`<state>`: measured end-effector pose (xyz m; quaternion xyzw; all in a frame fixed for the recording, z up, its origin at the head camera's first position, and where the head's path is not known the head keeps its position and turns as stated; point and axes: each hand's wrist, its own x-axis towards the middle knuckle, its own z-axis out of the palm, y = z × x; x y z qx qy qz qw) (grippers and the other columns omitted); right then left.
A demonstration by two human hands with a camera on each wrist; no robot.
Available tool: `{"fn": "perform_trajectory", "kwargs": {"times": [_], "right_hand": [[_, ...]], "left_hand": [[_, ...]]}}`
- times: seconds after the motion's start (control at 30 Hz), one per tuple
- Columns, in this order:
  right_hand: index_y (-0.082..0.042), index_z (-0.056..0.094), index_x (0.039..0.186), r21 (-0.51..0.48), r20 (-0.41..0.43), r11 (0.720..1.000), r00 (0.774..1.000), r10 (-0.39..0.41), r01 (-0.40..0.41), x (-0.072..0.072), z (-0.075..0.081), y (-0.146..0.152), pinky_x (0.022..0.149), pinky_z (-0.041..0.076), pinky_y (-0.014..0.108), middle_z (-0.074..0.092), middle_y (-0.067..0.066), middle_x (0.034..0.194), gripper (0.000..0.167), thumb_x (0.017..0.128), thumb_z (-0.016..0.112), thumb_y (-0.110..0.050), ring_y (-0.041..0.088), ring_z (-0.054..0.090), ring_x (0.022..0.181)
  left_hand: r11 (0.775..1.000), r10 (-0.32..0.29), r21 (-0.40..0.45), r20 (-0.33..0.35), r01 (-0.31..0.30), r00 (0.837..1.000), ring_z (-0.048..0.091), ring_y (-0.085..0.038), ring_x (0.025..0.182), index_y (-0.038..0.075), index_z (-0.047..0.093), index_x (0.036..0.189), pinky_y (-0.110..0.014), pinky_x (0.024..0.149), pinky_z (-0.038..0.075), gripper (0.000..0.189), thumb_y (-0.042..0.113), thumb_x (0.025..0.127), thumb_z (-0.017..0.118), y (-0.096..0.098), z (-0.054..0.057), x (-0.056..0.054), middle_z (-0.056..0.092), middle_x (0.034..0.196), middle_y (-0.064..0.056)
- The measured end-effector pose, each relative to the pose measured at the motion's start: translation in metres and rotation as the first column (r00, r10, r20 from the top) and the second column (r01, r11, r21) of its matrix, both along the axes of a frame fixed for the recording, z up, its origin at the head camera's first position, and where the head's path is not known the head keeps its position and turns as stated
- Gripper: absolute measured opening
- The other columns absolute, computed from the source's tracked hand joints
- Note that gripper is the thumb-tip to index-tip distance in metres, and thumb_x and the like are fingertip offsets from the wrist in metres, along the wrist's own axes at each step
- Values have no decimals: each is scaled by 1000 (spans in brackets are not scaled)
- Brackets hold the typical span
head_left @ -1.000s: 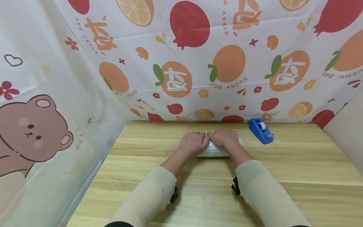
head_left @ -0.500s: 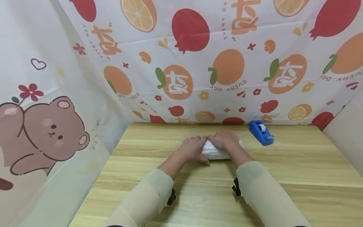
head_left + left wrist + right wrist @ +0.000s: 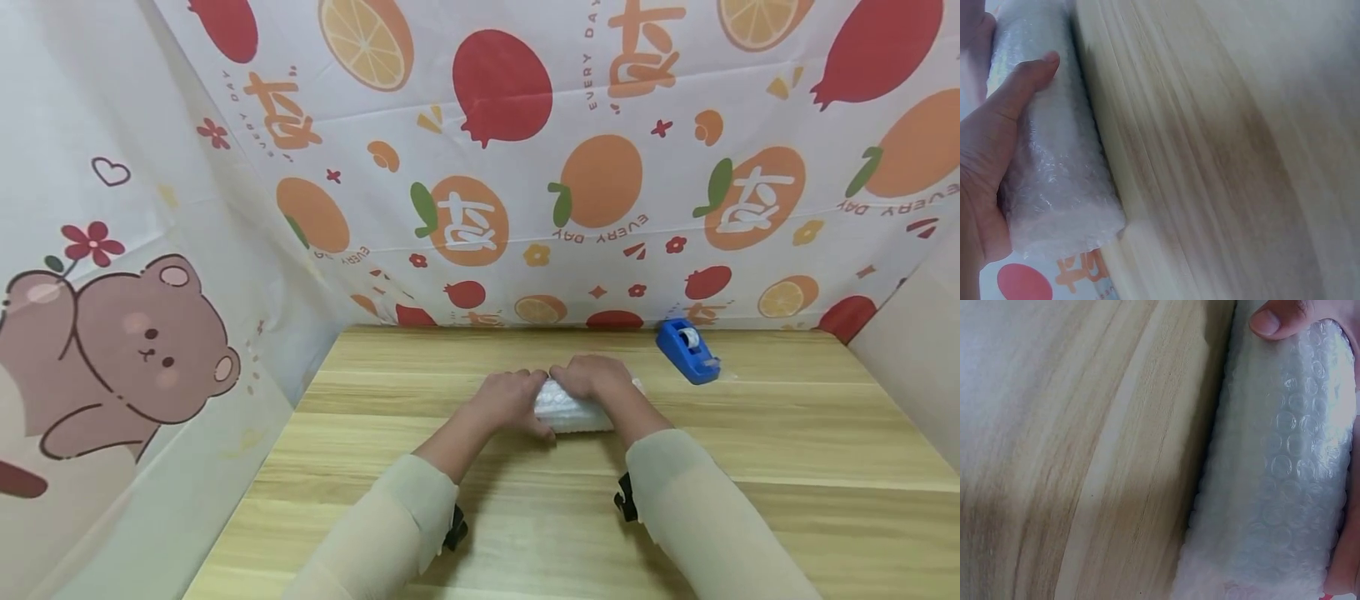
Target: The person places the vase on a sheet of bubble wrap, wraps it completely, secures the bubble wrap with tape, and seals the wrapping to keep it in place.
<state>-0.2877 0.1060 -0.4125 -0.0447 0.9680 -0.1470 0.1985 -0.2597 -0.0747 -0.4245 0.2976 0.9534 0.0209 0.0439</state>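
A cylinder-like roll of bubble wrap [image 3: 576, 414] lies crosswise on the wooden table; what is inside it cannot be made out. My left hand [image 3: 516, 402] grips its left part, with the thumb [image 3: 1030, 78] along the near side and the other fingers over the top and far side, mostly hidden. Over the right part, my right hand [image 3: 597, 379] holds the roll from above and behind, its fingertips out of sight. Both hands are close together near the roll's middle. In the right wrist view, the clear bubbles of the wrap [image 3: 1282, 462] fill the right half.
A blue tape dispenser [image 3: 686, 352] stands at the back right of the table [image 3: 540, 517], a short piece of tape sticking out. Behind the table hangs a fruit-printed cloth [image 3: 517, 208]; a bear-printed cloth [image 3: 247, 208] hangs on the left.
My left thumb has come away from beside the right thumb and now lies along the roll's near side. Both hands and the roll have shifted slightly toward me. The head view has tilted a little.
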Motion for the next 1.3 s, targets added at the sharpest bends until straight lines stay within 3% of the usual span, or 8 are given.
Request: {"fn": "perform_trajectory", "kwargs": {"times": [0.37,0.47,0.63,0.77,0.9,1.0,1.13,1.3], "right_hand": [[-9,62,125,-20,32,1000,999,-4,5,5,-1,0,85,45,45,63,9,110,64,96,34,-59,28,55,95],[-11,64,122,-10,3,1000,1000,8,-8,6,-2,1,87,46,45,65,8,114,64,96,33,-59,27,57,96],[-14,59,135,3,-101,999,994,38,-38,9,-8,5,97,44,53,60,10,135,65,99,28,-58,30,57,110],[-14,60,134,19,-249,998,967,59,-56,14,-12,4,95,45,55,62,11,133,66,100,25,-58,32,60,109],[-12,72,111,51,-385,997,920,70,-54,20,-15,-1,82,51,51,71,10,113,65,101,26,-57,31,66,94],[-11,74,99,61,-427,997,902,65,-43,25,-16,-2,75,52,48,73,10,104,66,101,28,-58,31,67,87],[-12,72,108,77,-448,996,891,79,-49,33,-17,-4,76,51,51,73,10,105,64,102,27,-57,33,66,89],[-10,70,116,92,-504,994,858,98,-59,40,-18,-5,91,46,57,69,13,116,61,104,27,-52,35,62,107]], "left_hand": [[1000,24,-11,21,-24,1000,62,-14,90,16,53,130,-38,74,51,89,69,63,78,0,1,5,66,105,1],[1000,23,-9,38,-22,999,61,-14,92,17,52,132,-39,76,51,90,69,64,78,1,1,5,66,107,1],[1000,11,-9,69,-10,998,59,-12,90,17,50,132,-39,75,50,87,68,67,77,5,3,5,64,107,1],[1000,19,-25,75,-17,997,57,-11,87,18,51,131,-36,73,50,85,68,67,77,5,3,4,64,105,3],[999,22,-32,63,-20,998,61,-13,93,17,51,133,-38,76,52,88,69,66,77,3,3,3,66,108,1],[999,21,-33,70,-19,997,64,-15,102,17,50,136,-41,81,54,92,70,66,77,2,2,1,67,115,0],[999,24,-40,104,-20,994,63,-16,107,17,47,141,-41,85,53,95,70,67,75,2,2,-2,66,122,-1],[999,19,-42,129,-13,991,62,-15,99,17,46,142,-37,81,52,95,70,68,74,2,5,-9,66,118,-1]]}}
